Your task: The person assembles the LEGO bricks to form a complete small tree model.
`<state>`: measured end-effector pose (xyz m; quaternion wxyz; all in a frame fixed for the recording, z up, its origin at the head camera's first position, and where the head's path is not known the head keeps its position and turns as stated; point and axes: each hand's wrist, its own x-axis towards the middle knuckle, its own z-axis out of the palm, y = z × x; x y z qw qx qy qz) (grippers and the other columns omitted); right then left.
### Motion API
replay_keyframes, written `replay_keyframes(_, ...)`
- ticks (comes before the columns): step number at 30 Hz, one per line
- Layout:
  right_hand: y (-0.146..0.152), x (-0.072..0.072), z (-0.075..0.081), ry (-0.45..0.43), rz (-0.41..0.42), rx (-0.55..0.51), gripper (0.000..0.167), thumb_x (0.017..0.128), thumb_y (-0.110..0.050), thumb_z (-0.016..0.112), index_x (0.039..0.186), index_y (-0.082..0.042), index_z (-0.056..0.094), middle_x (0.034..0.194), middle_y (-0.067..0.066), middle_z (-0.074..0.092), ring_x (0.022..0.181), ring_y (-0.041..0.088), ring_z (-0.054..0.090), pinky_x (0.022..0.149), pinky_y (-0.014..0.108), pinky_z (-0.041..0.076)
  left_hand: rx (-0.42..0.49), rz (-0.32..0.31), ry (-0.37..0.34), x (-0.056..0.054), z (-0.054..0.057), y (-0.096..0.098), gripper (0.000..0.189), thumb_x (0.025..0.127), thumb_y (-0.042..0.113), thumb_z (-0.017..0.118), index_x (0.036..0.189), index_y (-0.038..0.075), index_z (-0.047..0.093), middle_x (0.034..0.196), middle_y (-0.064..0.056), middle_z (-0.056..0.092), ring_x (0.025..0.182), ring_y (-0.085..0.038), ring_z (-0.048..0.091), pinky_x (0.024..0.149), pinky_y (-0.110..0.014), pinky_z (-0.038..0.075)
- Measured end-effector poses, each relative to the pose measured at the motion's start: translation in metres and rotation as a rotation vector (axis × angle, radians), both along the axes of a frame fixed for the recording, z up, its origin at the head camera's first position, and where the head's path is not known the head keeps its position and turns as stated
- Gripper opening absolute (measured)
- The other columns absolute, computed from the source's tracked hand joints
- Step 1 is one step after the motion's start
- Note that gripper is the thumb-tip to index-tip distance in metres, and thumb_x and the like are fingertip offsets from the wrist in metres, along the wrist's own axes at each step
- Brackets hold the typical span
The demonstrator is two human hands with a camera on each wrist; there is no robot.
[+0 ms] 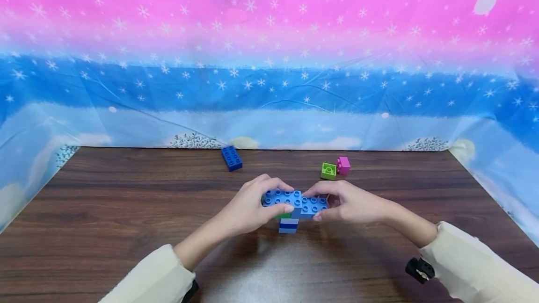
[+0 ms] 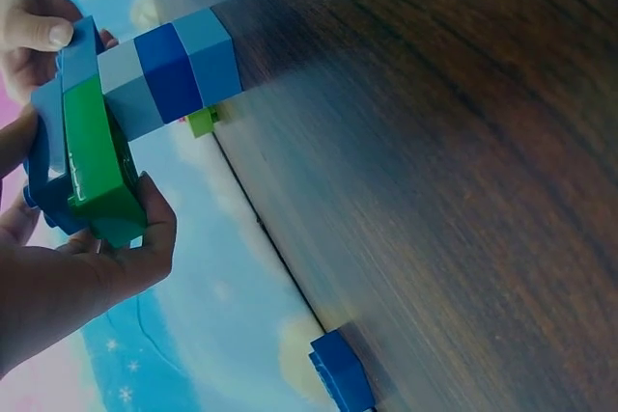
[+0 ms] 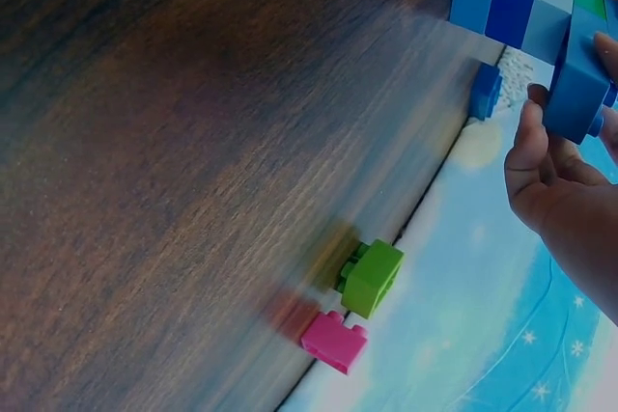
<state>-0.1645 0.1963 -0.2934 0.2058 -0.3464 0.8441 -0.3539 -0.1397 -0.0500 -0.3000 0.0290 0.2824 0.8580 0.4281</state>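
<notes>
A toy-brick build stands in front of me on the table. Its column is a pale blue, a dark blue and a light blue brick [image 2: 208,55]. Across the column's top lie a green brick [image 2: 95,156] on the left and a lower blue brick [image 1: 313,205] on the right. An upper blue brick [image 1: 282,196] sits over the green one. My left hand [image 1: 252,202] grips the upper blue brick and the green one at their left end, thumb in front. With thumb and fingers, my right hand [image 1: 353,202] pinches the lower blue brick's right end.
Farther back on the left lies a dark blue brick [image 1: 231,158], studs up. Toward the back right, a lime green brick [image 1: 329,171] with its hollow side showing lies beside a pink brick [image 1: 343,165]. A snowflake-printed cloth [image 1: 269,88] rises along the table's back edge.
</notes>
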Motion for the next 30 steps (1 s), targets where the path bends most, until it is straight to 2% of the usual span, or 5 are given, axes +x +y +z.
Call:
replay_keyframes(11,0.001,0.001,0.000,0.031,0.036,-0.004,0.039,0.088,-0.020,0.062,0.125,-0.011,0.053,0.113,0.000,0.054,0.094,0.018,0.051,0.080,0.033,0.047,0.014,-0.006,-0.011,0.000,-0.002,-0.001,0.027,0.086,0.026,0.065,0.111,0.015,0.062,0.098,-0.001,0.053,0.084,-0.015,0.048,0.068,-0.030,0.042)
replay_keyframes(15,0.003,0.001,0.005,0.031,0.034,-0.016,0.039,0.087,-0.018,0.063,0.124,-0.012,0.053,0.111,-0.001,0.055,0.092,0.019,0.053,0.076,0.033,0.049,0.017,-0.008,-0.015,-0.001,-0.002,-0.001,0.027,0.086,0.026,0.065,0.111,0.015,0.062,0.097,0.000,0.053,0.083,-0.015,0.047,0.068,-0.030,0.042)
replay_keyframes(18,0.008,0.000,0.010,0.044,0.019,-0.026,0.040,0.087,-0.017,0.063,0.124,-0.010,0.053,0.108,0.000,0.057,0.090,0.020,0.055,0.075,0.033,0.049,0.014,-0.005,-0.020,-0.001,-0.002,0.000,0.028,0.085,0.026,0.065,0.111,0.016,0.062,0.096,0.000,0.053,0.083,-0.015,0.047,0.068,-0.030,0.042)
replay_keyframes(25,0.021,-0.007,0.020,0.122,-0.053,0.027,0.042,0.088,-0.026,0.062,0.126,-0.010,0.052,0.115,0.004,0.059,0.105,0.022,0.056,0.086,0.038,0.046,0.006,-0.009,-0.001,-0.001,-0.002,-0.001,0.028,0.085,0.026,0.066,0.110,0.016,0.063,0.097,0.001,0.054,0.082,-0.014,0.047,0.068,-0.030,0.042)
replay_keyframes(30,0.031,-0.015,0.020,0.188,-0.103,0.049,0.041,0.087,-0.026,0.063,0.124,-0.010,0.054,0.110,0.001,0.059,0.100,0.021,0.055,0.085,0.040,0.045,0.007,-0.018,0.019,-0.001,-0.002,-0.001,0.027,0.085,0.026,0.066,0.110,0.016,0.062,0.100,0.001,0.055,0.084,-0.014,0.048,0.069,-0.030,0.042)
